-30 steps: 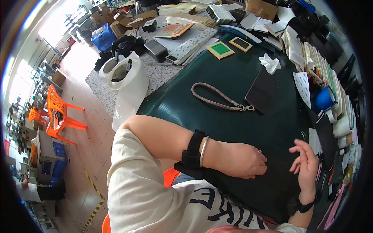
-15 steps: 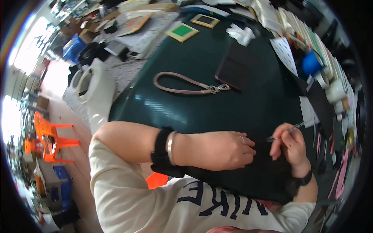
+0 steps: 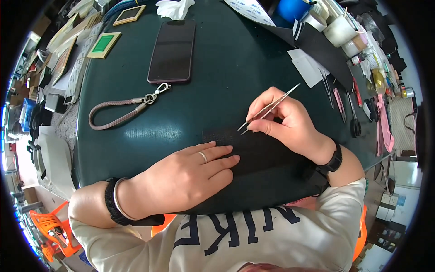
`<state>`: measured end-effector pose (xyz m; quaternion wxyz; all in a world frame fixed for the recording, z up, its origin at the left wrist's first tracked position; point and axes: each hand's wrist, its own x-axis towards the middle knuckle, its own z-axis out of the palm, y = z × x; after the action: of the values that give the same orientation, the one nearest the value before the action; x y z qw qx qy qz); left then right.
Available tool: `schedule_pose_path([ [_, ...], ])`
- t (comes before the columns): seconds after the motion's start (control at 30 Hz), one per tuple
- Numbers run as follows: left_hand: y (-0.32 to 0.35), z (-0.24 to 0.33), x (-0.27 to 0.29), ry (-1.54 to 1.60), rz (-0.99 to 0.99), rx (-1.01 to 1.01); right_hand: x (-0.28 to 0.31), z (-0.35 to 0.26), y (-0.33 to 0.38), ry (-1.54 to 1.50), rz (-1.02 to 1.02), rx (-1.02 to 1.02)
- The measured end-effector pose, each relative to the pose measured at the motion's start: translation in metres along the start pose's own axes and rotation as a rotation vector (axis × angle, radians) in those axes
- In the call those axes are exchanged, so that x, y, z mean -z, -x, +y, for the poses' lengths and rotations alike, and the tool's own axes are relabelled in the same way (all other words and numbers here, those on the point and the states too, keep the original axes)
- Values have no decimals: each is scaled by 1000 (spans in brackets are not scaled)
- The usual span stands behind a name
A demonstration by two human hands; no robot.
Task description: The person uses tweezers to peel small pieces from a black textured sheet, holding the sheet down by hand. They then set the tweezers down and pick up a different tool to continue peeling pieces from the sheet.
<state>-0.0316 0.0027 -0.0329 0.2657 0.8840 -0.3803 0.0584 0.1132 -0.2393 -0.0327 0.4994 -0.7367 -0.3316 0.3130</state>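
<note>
My left hand [image 3: 186, 174] lies flat, fingers together, on a black mesh fabric sheet [image 3: 267, 156] spread at the near edge of the dark green mat [image 3: 226, 77]. My right hand [image 3: 285, 120] pinches metal tweezers [image 3: 268, 109], their tips pointing down-left and touching the upper edge of the fabric. A ring sits on one left finger; both wrists wear dark bands.
A black phone [image 3: 173, 51] with a grey wrist strap [image 3: 121, 110] lies on the mat farther off. Green-and-tan framed squares [image 3: 104, 45] sit at upper left. Scissors and hand tools [image 3: 344, 102], white paper [image 3: 308, 68], a blue cup [image 3: 293, 8] and tape rolls crowd the right side.
The view has swung down and closer over the mat. My right hand has brought the tweezers from the right edge to the fabric; my left hand has flattened onto the fabric.
</note>
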Motion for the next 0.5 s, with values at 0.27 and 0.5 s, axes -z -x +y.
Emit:
schedule_pose_path([
  [0.27, -1, 2, 1, 1, -14, 32, -8, 8, -7, 28, 59, 157],
  [0.5, -1, 2, 0, 10, -11, 42, -8, 16, -8, 90, 18, 209],
])
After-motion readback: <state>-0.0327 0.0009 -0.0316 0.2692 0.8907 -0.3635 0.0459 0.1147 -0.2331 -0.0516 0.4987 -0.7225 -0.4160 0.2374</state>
